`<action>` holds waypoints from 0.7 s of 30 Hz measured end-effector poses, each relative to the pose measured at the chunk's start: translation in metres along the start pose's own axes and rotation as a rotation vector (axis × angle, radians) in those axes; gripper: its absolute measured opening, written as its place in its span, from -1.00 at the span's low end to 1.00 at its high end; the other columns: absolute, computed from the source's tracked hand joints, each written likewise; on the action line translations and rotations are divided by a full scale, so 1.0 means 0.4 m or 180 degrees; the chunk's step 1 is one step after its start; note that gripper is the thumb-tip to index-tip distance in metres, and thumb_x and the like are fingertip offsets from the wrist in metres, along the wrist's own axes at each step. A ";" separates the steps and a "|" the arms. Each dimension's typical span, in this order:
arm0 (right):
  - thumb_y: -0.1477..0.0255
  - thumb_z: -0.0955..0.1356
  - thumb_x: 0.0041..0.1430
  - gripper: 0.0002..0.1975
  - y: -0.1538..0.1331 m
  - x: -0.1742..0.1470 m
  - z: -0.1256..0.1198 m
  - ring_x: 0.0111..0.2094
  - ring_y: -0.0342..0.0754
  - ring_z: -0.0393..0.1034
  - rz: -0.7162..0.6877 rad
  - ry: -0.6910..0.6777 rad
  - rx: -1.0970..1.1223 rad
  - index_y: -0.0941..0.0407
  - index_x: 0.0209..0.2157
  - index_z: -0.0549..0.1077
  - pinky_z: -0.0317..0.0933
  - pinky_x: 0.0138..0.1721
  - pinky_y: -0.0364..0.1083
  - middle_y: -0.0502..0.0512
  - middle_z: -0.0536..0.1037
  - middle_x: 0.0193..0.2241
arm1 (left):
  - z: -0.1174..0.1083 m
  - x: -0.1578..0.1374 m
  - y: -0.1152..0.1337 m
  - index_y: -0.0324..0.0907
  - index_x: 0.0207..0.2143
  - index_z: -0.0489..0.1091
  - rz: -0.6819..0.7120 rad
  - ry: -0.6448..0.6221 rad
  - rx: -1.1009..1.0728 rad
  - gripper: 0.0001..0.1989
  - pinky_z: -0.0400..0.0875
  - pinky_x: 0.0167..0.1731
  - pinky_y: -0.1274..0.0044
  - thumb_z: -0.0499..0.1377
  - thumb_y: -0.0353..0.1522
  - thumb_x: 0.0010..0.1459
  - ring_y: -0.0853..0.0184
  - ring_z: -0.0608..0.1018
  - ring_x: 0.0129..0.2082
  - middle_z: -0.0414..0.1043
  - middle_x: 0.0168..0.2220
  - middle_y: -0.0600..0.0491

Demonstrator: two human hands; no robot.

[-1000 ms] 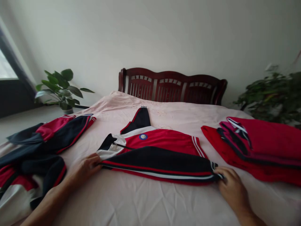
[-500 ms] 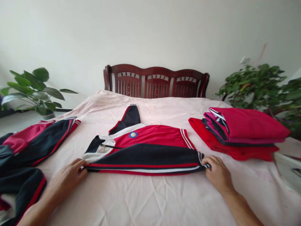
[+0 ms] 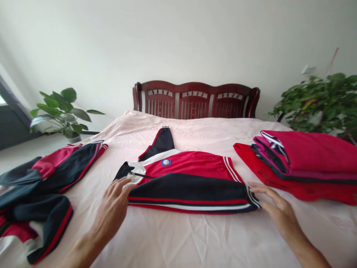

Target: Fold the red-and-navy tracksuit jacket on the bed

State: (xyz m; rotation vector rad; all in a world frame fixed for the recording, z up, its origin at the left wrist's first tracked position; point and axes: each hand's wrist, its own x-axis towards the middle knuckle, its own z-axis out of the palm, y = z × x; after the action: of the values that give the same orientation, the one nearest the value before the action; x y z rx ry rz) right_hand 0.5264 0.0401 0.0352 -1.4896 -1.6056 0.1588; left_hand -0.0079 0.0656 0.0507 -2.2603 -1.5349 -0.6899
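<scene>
Bed holds folded jacket, open hands beside it

A jacket lies flat in the middle of the bed, between the left hand and the right hand. A heap of clothes lies to its left, a folded stack to its right. Behind stands the headboard, flanked by two plants.

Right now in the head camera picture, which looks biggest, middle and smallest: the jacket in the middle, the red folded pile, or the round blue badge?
1. Jacket and red folded pile: they look about alike, so no ranking.
2. Round blue badge: clearly smallest.
</scene>
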 end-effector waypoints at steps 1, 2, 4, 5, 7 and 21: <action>0.39 0.25 0.11 -0.64 -0.033 0.010 0.016 0.13 0.09 0.36 -0.0092 -0.0115 -0.0097 0.01 -0.07 0.49 0.22 0.18 0.08 0.08 0.49 0.10 | 0.006 0.021 0.025 -0.11 0.07 0.40 0.0142 0.0038 -0.0118 -0.60 0.25 0.19 0.18 -0.06 -0.50 0.28 0.11 0.34 0.22 0.38 0.15 -0.08; 0.35 0.24 0.18 -0.61 -0.070 0.022 0.039 0.17 0.08 0.32 -0.0238 -0.0241 -0.0253 0.01 0.03 0.46 0.18 0.22 0.10 0.09 0.46 0.14 | 0.014 0.044 0.052 -0.11 0.08 0.40 0.0245 0.0023 -0.0196 -0.62 0.20 0.23 0.17 -0.05 -0.46 0.31 0.12 0.31 0.25 0.36 0.18 -0.08; 0.29 0.21 0.29 -0.54 -0.147 0.047 0.098 0.24 0.08 0.24 -0.0600 -0.0468 -0.0670 0.01 0.19 0.34 0.11 0.26 0.15 0.11 0.38 0.21 | 0.034 0.096 0.112 -0.11 0.14 0.36 0.0354 -0.0098 -0.0255 -0.62 0.17 0.25 0.14 -0.03 -0.38 0.34 0.10 0.25 0.30 0.32 0.24 -0.08; 0.28 0.19 0.32 -0.52 -0.180 0.059 0.132 0.27 0.08 0.19 -0.0780 -0.0547 -0.0898 0.02 0.24 0.29 0.08 0.28 0.17 0.13 0.34 0.24 | 0.046 0.121 0.141 -0.11 0.19 0.32 0.0414 -0.0186 -0.0280 -0.60 0.15 0.26 0.13 -0.01 -0.34 0.34 0.08 0.22 0.32 0.28 0.27 -0.08; 0.26 0.15 0.36 -0.49 -0.228 0.074 0.200 0.32 0.08 0.10 -0.1090 -0.0683 -0.1315 0.03 0.30 0.20 0.02 0.30 0.19 0.14 0.26 0.30 | 0.075 0.164 0.191 -0.09 0.26 0.24 0.0595 -0.0368 -0.0345 -0.55 0.10 0.28 0.13 0.01 -0.27 0.35 0.08 0.14 0.36 0.18 0.34 -0.08; 0.15 0.12 0.37 -0.43 -0.138 0.058 0.255 0.31 0.15 0.11 -0.1018 -0.1404 -0.2194 0.10 0.29 0.24 -0.03 0.29 0.23 0.20 0.26 0.29 | 0.214 0.153 0.157 0.03 0.36 0.06 0.0326 -0.1063 -0.0314 -0.42 0.07 0.28 0.14 -0.03 -0.07 0.34 0.05 0.16 0.36 0.09 0.38 -0.04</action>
State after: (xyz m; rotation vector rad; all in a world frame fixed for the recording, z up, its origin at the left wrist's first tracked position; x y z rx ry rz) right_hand 0.4214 0.0929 0.0232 -1.7451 -2.3944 -0.3006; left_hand 0.0872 0.1337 0.0137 -2.6124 -1.5397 -0.3806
